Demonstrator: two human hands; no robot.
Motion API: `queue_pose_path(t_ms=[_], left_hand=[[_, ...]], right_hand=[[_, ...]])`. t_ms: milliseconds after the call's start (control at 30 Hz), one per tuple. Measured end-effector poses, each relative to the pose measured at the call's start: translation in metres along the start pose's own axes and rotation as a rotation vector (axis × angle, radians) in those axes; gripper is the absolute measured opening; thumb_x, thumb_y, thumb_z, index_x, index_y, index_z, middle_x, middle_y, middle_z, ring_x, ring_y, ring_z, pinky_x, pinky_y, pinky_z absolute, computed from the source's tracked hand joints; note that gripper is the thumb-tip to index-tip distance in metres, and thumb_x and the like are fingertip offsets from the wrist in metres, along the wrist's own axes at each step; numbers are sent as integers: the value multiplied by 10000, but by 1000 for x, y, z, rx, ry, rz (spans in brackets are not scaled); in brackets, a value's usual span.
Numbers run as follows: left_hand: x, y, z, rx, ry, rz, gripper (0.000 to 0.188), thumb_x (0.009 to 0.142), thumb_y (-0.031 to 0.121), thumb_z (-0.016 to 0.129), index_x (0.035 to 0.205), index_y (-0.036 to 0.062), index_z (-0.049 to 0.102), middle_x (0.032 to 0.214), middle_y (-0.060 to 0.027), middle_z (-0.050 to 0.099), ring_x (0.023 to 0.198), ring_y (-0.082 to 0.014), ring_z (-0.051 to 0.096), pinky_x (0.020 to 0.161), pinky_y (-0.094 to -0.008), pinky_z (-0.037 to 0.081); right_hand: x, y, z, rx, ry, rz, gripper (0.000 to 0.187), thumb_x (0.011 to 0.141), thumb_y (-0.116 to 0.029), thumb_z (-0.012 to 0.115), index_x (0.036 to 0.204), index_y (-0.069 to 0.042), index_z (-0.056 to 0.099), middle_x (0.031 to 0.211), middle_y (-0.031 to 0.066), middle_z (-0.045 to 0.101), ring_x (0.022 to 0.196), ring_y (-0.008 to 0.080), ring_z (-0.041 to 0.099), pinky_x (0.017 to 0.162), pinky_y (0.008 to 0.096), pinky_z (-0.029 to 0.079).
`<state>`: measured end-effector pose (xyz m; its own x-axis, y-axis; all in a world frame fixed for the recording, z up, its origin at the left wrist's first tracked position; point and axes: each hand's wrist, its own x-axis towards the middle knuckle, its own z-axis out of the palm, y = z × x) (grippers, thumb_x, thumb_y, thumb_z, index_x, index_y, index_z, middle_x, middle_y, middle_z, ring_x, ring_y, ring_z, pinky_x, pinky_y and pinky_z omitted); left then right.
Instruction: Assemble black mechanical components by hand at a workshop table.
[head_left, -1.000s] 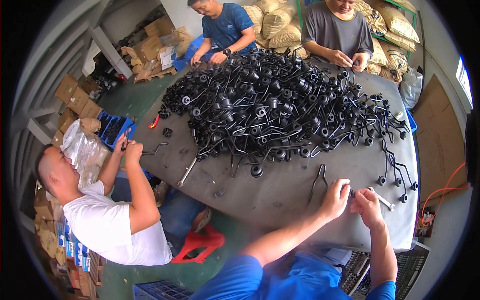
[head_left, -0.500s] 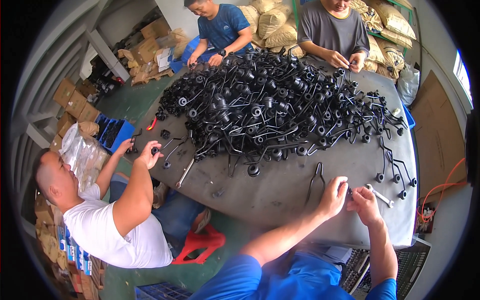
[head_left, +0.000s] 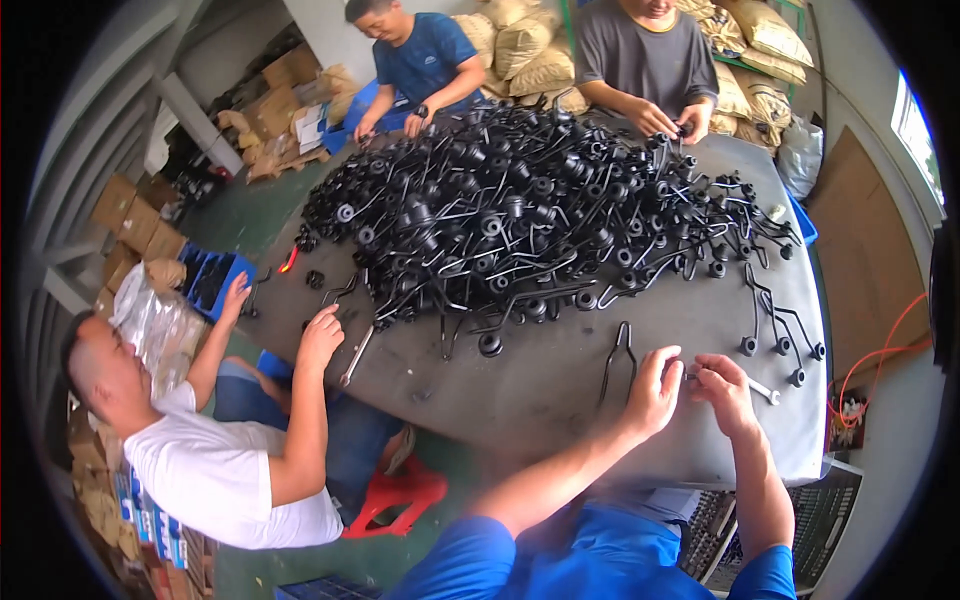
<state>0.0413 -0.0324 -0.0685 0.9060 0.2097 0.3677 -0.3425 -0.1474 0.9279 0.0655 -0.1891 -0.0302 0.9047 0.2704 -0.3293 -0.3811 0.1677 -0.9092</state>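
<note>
My left hand [head_left: 654, 388] and my right hand [head_left: 726, 396] are close together above the near right part of the grey table [head_left: 500, 400]. The fingers of both are curled in, and a small dark piece shows between the fingertips, too small to name. A bent black wire rod [head_left: 609, 362], shaped like a narrow loop, lies just left of my left hand. Partly behind my right hand rests an open-end wrench [head_left: 768, 394]. Farther right lie several bent black rods with round rubber bushings [head_left: 748, 346] on their ends.
A big heap of black rods and bushings [head_left: 470, 220] covers the table's far middle. Another wrench [head_left: 356, 358] and a red cutter [head_left: 289, 261] lie left of it. One person in white [head_left: 230, 480] sits at left; two others work across the table. A red stool [head_left: 400, 498] stands below.
The view has shifted slightly. My hands stay close together, with the fingers changed a little. The person at left has lowered one hand to a rod on the table.
</note>
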Motion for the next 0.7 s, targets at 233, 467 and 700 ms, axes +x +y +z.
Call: queue_pose_path(t_ms=[233,467,700], left_hand=[[-2,4,-6,20,7,19,217,942,84,565,1137,-9,550,1067,-204,591,1003,-361,584,877,-405,474],[1,1,-3,60,-38,84,268,937,88,563,1183,-12,526,1091,-212,581,1015,-375,567,878,-417,467],[-9,29,-5,16,-261,66,521,908,24,595,1379,-19,376,1218,-248,533,1124,-379,561,962,-406,460]], right_hand=[[15,26,14,-1178,-25,-854,424,752,44,541,1173,35,593,1251,236,568,1198,430,499,1049,476,396],[9,20,-8,-1200,5,-813,437,795,16,569,1232,29,577,1289,242,556,1251,417,486,1072,462,392],[-43,-14,27,-964,-41,-653,542,709,25,685,1237,-31,578,1241,206,580,1062,376,628,876,409,541]])
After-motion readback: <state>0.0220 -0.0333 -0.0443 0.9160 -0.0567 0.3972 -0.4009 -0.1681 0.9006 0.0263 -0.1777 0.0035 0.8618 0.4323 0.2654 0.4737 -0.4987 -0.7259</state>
